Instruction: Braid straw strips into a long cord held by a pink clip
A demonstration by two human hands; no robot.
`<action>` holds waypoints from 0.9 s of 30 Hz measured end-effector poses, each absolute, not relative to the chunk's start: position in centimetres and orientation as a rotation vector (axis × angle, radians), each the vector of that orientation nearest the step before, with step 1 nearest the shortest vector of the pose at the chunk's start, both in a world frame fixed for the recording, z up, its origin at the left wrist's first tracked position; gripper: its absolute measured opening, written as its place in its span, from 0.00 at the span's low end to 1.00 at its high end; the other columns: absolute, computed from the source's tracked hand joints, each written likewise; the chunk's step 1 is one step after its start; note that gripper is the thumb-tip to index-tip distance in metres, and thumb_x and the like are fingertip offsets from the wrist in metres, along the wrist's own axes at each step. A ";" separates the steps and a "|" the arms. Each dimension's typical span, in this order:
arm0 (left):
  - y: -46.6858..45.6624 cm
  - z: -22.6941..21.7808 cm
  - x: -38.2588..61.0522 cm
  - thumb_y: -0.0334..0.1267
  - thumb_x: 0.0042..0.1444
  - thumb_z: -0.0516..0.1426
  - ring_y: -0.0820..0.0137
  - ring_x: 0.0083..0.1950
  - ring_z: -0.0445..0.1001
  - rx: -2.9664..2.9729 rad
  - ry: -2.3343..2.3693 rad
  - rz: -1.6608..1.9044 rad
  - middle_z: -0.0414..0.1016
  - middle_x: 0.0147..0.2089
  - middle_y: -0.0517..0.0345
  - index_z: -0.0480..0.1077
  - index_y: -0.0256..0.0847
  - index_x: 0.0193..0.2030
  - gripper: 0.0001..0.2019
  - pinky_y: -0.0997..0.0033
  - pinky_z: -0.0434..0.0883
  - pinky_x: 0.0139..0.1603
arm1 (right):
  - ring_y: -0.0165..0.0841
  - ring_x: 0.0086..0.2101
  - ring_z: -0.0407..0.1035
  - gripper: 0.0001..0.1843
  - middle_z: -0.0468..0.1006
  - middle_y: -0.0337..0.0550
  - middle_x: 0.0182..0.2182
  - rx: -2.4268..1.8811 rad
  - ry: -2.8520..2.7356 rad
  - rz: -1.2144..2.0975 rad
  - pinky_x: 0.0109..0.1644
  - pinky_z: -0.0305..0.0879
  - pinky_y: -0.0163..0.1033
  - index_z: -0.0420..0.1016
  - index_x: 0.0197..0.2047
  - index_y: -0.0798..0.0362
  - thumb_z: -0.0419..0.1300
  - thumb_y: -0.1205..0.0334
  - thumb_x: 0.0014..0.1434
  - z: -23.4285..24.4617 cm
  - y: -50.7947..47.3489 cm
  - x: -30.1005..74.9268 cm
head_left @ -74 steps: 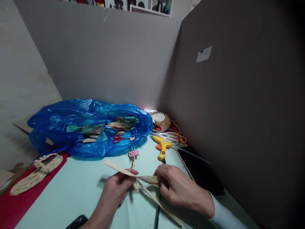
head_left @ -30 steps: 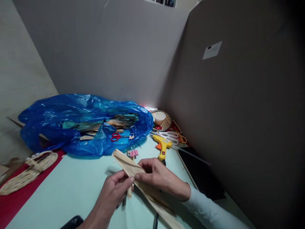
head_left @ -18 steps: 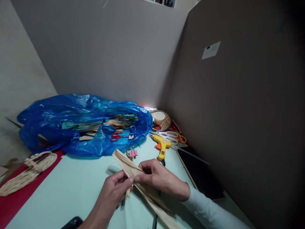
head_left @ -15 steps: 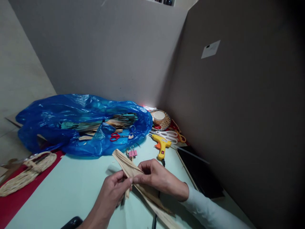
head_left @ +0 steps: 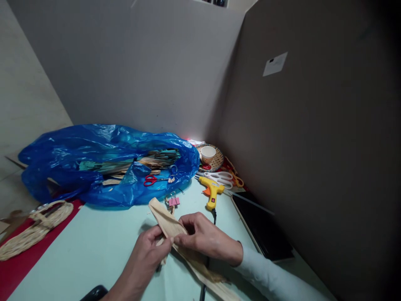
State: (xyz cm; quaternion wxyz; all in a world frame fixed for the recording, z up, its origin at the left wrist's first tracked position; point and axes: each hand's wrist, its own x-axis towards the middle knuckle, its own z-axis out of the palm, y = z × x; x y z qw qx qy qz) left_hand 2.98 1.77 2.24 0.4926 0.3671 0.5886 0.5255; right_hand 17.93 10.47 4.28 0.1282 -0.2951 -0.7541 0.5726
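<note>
Tabletop [head_left: 94, 238] beneath, hands [head_left: 152, 248] [head_left: 206, 239] pinch a strip [head_left: 166, 220], perhaps husk.

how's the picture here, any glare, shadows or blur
Head view, glare: whitish highlights streak the blue bag. Head view, lighting: a soft shadow falls on the tabletop beside the left hand, and the dark panel fades to black at the right edge. Head view, sharpness: the pale strip and right hand look fairly clear; the white label is unreadable.

Bare hands [head_left: 203, 236], bare left forearm [head_left: 128, 274], pale blue-grey right sleeve [head_left: 271, 271].
</note>
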 end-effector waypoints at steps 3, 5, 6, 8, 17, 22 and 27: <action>1.9 2.0 2.8 0.39 0.43 0.64 0.72 0.25 0.65 0.949 1.393 1.272 0.72 0.24 0.59 0.81 0.36 0.35 0.13 0.75 0.65 0.28 | 0.25 0.26 0.51 0.12 0.57 0.32 0.22 -0.808 -2.141 1.723 0.26 0.46 0.31 0.65 0.26 0.56 0.64 0.59 0.49 4.3 10.4 17.9; 1.9 2.0 2.9 0.39 0.42 0.64 0.72 0.26 0.65 0.923 1.381 1.295 0.72 0.24 0.60 0.80 0.37 0.34 0.12 0.74 0.66 0.30 | 0.25 0.26 0.51 0.14 0.57 0.32 0.22 -0.774 -2.110 1.771 0.26 0.45 0.31 0.65 0.26 0.56 0.65 0.57 0.49 4.4 10.4 17.8; 1.9 2.1 3.0 0.40 0.42 0.64 0.73 0.25 0.64 0.897 1.384 1.305 0.71 0.23 0.61 0.80 0.37 0.34 0.12 0.74 0.65 0.30 | 0.25 0.26 0.51 0.15 0.57 0.32 0.22 -0.759 -2.094 1.807 0.26 0.45 0.31 0.65 0.26 0.56 0.65 0.56 0.50 4.5 10.4 17.9; 1.8 2.3 3.2 0.42 0.43 0.64 0.74 0.23 0.62 0.856 1.396 1.309 0.69 0.21 0.63 0.79 0.38 0.33 0.12 0.76 0.62 0.27 | 0.26 0.26 0.52 0.16 0.59 0.32 0.22 -0.699 -2.042 1.913 0.28 0.48 0.32 0.65 0.27 0.56 0.66 0.54 0.51 5.1 10.6 18.0; 1.8 2.1 3.2 0.46 0.46 0.62 0.80 0.15 0.49 0.914 1.455 1.183 0.62 0.18 0.68 0.70 0.39 0.25 0.12 0.78 0.43 0.16 | 0.26 0.18 0.42 0.08 0.47 0.28 0.17 -0.225 -1.349 1.745 0.25 0.52 0.33 0.66 0.33 0.49 0.58 0.54 0.59 13.9 11.9 24.9; 1.8 2.2 3.1 0.50 0.46 0.63 0.82 0.16 0.47 0.889 1.433 1.189 0.58 0.16 0.70 0.68 0.38 0.25 0.16 0.79 0.41 0.16 | 0.26 0.18 0.45 0.11 0.53 0.31 0.20 -0.654 -1.537 1.241 0.21 0.47 0.32 0.60 0.30 0.49 0.57 0.55 0.59 13.9 15.8 26.7; 1.7 2.4 2.6 0.50 0.43 0.66 0.86 0.16 0.46 0.726 1.363 1.208 0.67 0.21 0.65 0.72 0.35 0.29 0.18 0.79 0.39 0.17 | 0.38 0.38 0.66 0.15 0.73 0.50 0.40 -0.918 -2.043 0.611 0.40 0.63 0.42 0.71 0.48 0.54 0.60 0.61 0.58 9.1 17.0 23.5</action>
